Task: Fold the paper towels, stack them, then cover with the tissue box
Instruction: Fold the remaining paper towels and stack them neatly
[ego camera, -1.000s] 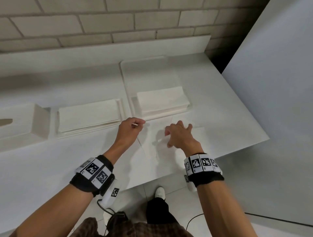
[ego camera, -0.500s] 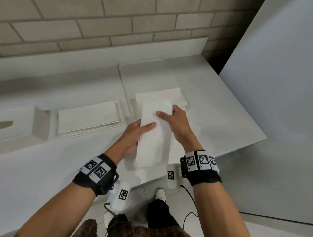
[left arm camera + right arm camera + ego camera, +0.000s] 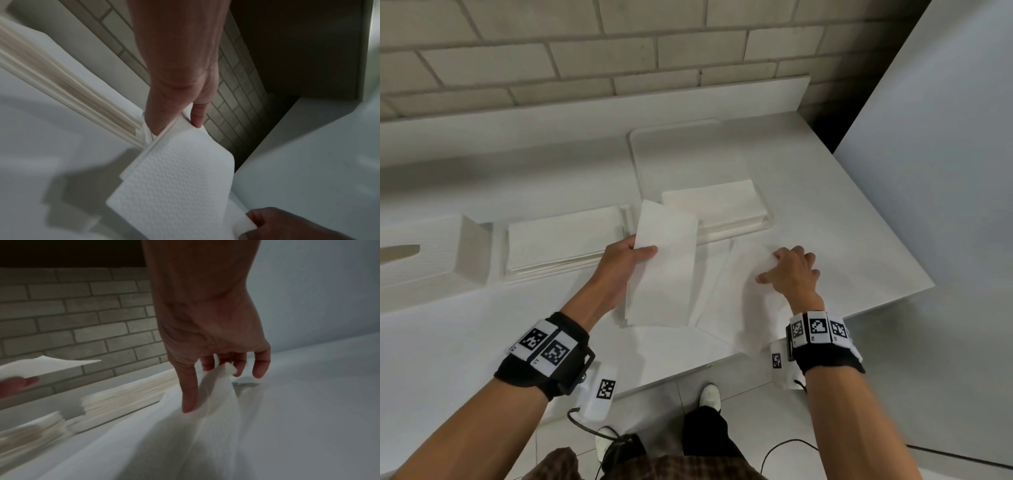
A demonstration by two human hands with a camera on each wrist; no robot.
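Stacking seems in hand: past the tissue box (image 3: 421, 253) at far left and the stack (image 3: 565, 240) beside it, the left hand (image 3: 625, 260) pinches a folded towel (image 3: 664, 270) at centre, calling for placement there, while the right hand (image 3: 791, 270) pinches the next sheet (image 3: 736, 301) at right.

My forearms are bare. Each wrist wears a black band (image 3: 544, 356) tiled with white black-patterned marker squares, a white camera pod (image 3: 601, 394) and cable beneath. Plaid shirt, dark trousers, white shoes (image 3: 710, 394).
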